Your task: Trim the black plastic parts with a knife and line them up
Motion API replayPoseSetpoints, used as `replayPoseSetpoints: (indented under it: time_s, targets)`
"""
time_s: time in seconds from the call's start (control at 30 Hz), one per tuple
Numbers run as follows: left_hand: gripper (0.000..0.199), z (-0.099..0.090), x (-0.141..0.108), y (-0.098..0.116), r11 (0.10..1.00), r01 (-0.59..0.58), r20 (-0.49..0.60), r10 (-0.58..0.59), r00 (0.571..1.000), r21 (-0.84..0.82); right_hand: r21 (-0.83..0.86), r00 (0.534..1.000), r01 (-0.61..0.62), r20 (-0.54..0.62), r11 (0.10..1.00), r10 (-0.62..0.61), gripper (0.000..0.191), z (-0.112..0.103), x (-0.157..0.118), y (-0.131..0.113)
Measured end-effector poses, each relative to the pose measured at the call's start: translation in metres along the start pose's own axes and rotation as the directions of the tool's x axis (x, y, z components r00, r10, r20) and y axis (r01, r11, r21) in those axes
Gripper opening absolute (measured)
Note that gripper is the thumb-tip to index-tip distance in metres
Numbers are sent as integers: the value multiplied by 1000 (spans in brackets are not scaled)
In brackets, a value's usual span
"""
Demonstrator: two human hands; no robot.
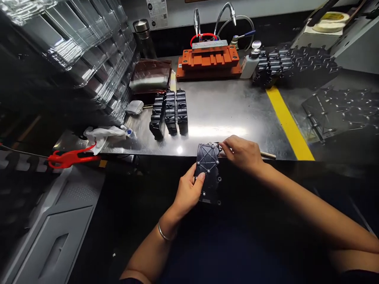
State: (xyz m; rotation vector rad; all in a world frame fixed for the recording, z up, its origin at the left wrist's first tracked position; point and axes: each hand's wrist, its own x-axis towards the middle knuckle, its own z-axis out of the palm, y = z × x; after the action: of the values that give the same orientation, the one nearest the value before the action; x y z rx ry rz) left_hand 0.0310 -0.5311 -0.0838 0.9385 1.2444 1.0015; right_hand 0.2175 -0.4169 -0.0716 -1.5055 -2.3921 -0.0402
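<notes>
My left hand (192, 187) grips a black plastic housing (209, 183), thumb across its face and fingers behind. The part is held tilted up in front of the table edge, showing cross ribs and small round bosses. At its upper right corner, my right hand (242, 152) is closed in a pinch, with a small dark tip showing by the fingertips. What this pinch holds is too small to make out. A thin pale stick (268, 155) shows behind the right wrist; whether it is held or lies on the table edge, I cannot tell. Several similar black housings (170, 112) stand upright beyond my hands.
An orange fixture (209, 61) sits at the back of the metal table (225, 102), beside a white bottle (250, 65). Black parts (284, 65) are grouped at right past yellow tape (288, 122). Clear trays (97, 59) are stacked at left, above red-handled pliers (72, 156).
</notes>
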Motion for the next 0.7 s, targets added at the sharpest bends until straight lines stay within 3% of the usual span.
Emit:
replayPoseSetpoints:
  time_s: [0.17,0.37,0.5,0.7]
  targets:
    - [53,-2,0,1,999,-1,2,1,1000,40,13,993,106,51,994,-106,39,-7,8,3]
    - [47,-3,-1,3,1000,-1,-21,1,1000,31,47,992,92,76,995,-96,39,-8,9,7]
    - [49,-4,-1,-1,999,5,-31,-4,1000,32,73,999,26,20,997,-28,41,-13,-1,8]
    - [50,-5,0,-5,1000,-10,-33,11,999,21,244,993,94,50,965,-109,38,-20,-30,4]
